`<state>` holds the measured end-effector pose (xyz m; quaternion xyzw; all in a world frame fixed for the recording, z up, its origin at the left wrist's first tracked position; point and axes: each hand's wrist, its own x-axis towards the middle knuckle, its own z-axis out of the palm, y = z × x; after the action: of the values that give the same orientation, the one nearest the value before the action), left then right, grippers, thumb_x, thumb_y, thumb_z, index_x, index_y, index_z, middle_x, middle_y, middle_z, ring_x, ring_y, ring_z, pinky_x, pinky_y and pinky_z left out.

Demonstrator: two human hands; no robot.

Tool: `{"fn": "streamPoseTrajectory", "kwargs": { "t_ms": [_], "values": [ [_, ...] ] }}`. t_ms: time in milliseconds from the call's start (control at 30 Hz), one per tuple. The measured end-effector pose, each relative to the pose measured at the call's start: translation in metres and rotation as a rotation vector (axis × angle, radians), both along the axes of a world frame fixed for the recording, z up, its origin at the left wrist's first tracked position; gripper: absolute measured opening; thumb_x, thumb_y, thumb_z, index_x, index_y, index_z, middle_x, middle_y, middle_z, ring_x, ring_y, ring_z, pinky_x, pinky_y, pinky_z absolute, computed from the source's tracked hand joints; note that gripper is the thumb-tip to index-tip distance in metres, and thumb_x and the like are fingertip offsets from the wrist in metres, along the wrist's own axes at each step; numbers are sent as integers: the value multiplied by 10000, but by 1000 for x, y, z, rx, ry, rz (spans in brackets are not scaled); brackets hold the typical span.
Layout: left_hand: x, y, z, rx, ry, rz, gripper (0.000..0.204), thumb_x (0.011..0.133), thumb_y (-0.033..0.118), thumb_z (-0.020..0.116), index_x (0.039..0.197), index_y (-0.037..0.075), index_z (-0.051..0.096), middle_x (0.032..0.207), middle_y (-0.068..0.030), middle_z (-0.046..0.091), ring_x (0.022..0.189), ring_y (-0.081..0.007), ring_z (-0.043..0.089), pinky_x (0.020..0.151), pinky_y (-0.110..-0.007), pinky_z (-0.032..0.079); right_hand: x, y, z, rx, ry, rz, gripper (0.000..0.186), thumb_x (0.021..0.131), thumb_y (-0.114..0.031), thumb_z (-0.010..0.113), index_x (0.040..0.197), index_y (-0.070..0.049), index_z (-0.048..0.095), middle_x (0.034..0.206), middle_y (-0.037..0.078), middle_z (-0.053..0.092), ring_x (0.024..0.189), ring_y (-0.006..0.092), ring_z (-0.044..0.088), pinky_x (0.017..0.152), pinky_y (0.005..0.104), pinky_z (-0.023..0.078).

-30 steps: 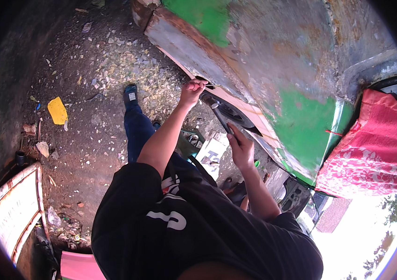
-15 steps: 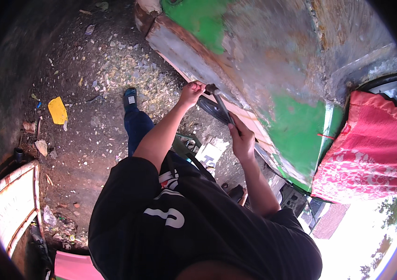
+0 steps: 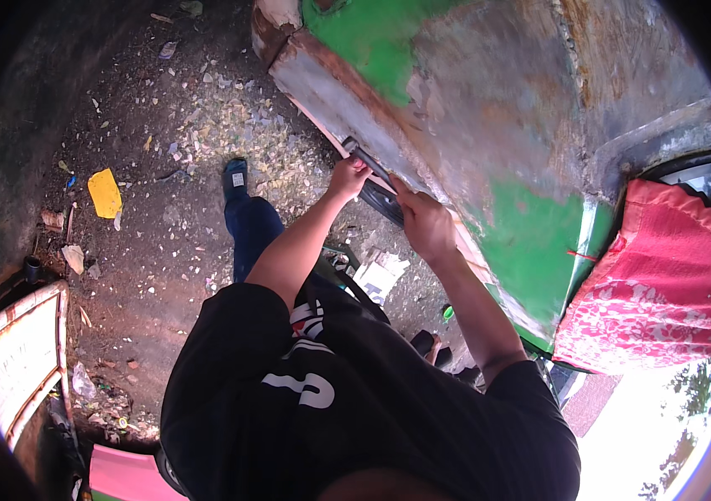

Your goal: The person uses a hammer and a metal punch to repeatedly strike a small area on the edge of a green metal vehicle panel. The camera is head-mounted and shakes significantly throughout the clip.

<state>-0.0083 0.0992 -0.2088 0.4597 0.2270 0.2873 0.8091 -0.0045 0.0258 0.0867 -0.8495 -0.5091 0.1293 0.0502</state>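
Note:
My right hand is wrapped round the handle of a hammer, whose dark head lies just above my left hand. Closed fingers of my left hand rest by the lower edge of a large metal body panel, painted green in patches and otherwise scraped and brownish. What those fingers pinch, if anything, is too small to name. Along the panel's bottom runs a pale grey sill strip. A dark, rounded object shows partly beneath my hands.
Flakes and debris litter the dirt floor around my shoe. A yellow piece lies to the left, and a rusty-framed white board stands at lower left. Red patterned cloth hangs at right. A pink panel sits at the bottom.
The hammer has swung up and left, its head now beyond my left hand rather than right of it. My right hand has risen slightly, while my left has shifted a little downward.

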Motion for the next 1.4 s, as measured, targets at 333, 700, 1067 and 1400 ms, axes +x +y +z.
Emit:
{"fn": "streamPoseTrajectory", "kwargs": {
  "t_ms": [333,700,1067,1400],
  "values": [
    [-15,-16,1,273,306,-185,69,880,-21,678,881,40,646,862,-46,690,811,-132,647,773,-294,516,15,-12,1,-148,-1,-63,451,922,-80,622,1360,-183,603,776,153,635,664,298,623,645,384,503],
    [-22,-19,1,-135,-149,155,199,853,-129,658,822,38,554,954,-88,684,1017,-186,665,899,-281,502,-4,-71,19,197,357,-624,374,951,-202,652,1294,-56,639,878,97,694,794,102,595,774,264,485],
    [-38,0,26,-241,-231,223,191,856,-137,651,849,36,571,1060,-141,704,1031,-196,663,948,-315,514,-6,-136,11,169,400,-851,391,928,-222,675,1295,-89,652,746,39,640,692,69,533,663,256,469],
    [-34,-13,14,-202,-267,235,190,868,-111,663,866,56,572,1141,-146,688,1124,-216,640,890,-318,549,-12,-132,9,184,437,-821,388,919,-220,690,1288,-105,660,751,33,659,694,63,538,670,248,467]
  ]
}}
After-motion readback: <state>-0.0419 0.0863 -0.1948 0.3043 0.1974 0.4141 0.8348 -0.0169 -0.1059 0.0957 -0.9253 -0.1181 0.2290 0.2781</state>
